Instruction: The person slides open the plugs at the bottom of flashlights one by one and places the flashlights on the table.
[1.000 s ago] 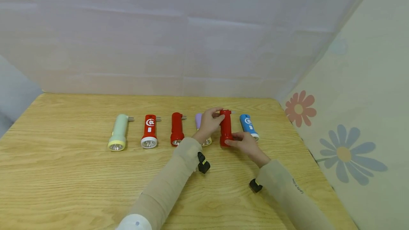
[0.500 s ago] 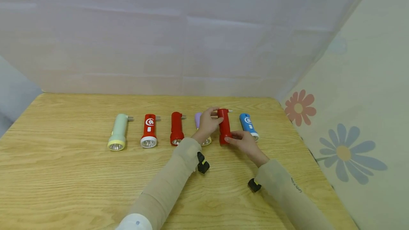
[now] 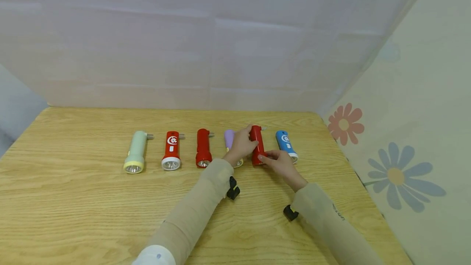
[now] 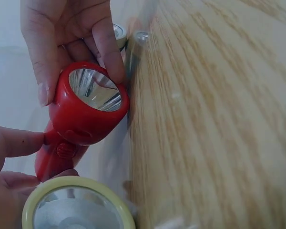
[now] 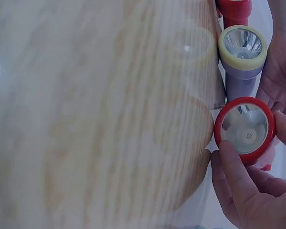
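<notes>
A red flashlight (image 3: 256, 137) lies on the table with its lamp end toward me and metal plug prongs at its far right. My left hand (image 3: 241, 146) grips it near the tail. My right hand (image 3: 282, 165) pinches its lamp head; in the left wrist view the thumb and a finger sit on either side of the head (image 4: 88, 112). Just left of it, partly hidden by my left hand, is a purple flashlight (image 3: 229, 136) with a yellow rim. Beyond my right hand lies a blue flashlight (image 3: 285, 143) with a white rim.
Further left, in the same row, lie another red flashlight (image 3: 203, 146), a red one with a white rim (image 3: 171, 149) and a pale green one (image 3: 137, 148). The wooden table (image 3: 92, 207) meets a pale sheet at the back and a flowered one at the right.
The held red flashlight has shifted slightly left, its tail end turning a little to the left. Both hands have moved slightly with it and still hold it.
</notes>
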Demonstrator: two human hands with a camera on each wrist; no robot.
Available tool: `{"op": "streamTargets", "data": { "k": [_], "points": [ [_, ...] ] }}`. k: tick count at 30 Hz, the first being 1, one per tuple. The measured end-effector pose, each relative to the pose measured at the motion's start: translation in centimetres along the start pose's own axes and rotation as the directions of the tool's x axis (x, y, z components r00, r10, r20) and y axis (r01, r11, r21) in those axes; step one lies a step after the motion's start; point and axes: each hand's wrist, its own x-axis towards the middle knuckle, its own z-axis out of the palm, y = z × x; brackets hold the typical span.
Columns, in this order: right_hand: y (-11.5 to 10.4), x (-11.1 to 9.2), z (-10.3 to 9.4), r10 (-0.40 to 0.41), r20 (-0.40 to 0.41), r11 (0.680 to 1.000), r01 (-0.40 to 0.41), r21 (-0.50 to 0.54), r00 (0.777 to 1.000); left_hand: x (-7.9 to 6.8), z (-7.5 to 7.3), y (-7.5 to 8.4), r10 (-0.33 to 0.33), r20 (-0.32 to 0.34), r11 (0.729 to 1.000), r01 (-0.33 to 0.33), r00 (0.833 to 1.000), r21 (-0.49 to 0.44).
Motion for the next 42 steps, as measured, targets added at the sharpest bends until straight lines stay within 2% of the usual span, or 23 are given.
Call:
{"op": "streamTargets", "data": {
  "k": [5, 11, 17, 21, 32, 37, 42],
  "points": [
    [0.0, 0.1, 0.1, 0.004, -0.002, 1.0, -0.004, -0.009, 1.0, 0.3, 0.1, -0.2, -0.019, 0.037, 0.996, 0.016, 0.999, 0.085],
    [-0.2, 0.3, 0.2, 0.007, -0.015, 1.0, -0.007, -0.002, 1.0, 0.4, 0.1, -0.2, -0.018, 0.062, 0.991, 0.009, 0.998, 0.135],
    [-0.2, 0.8, 0.2, 0.025, -0.006, 1.0, -0.025, -0.015, 1.0, 0.4, 0.0, 0.1, -0.07, 0.11, 0.984, 0.05, 0.991, 0.172],
    [-0.3, 1.0, 0.2, 0.038, -0.001, 0.999, -0.038, -0.024, 0.999, 0.5, 0.0, 0.1, -0.074, 0.116, 0.976, 0.048, 0.99, 0.212],
    [-0.5, 0.9, 0.0, 0.051, 0.011, 0.998, -0.05, -0.037, 0.999, 0.3, 0.0, 0.4, -0.081, 0.126, 0.974, 0.052, 0.989, 0.219],
    [-0.4, 0.7, 0.0, 0.041, -0.002, 0.997, -0.041, -0.063, 0.999, 0.1, -0.1, 0.7, -0.066, 0.115, 0.978, 0.041, 0.991, 0.204],
    [-0.3, 0.5, -0.3, 0.019, -0.005, 0.995, -0.019, -0.098, 1.0, -0.1, 0.0, 0.9, 0.003, 0.092, 0.976, -0.023, 0.996, 0.219]
  ]
}}
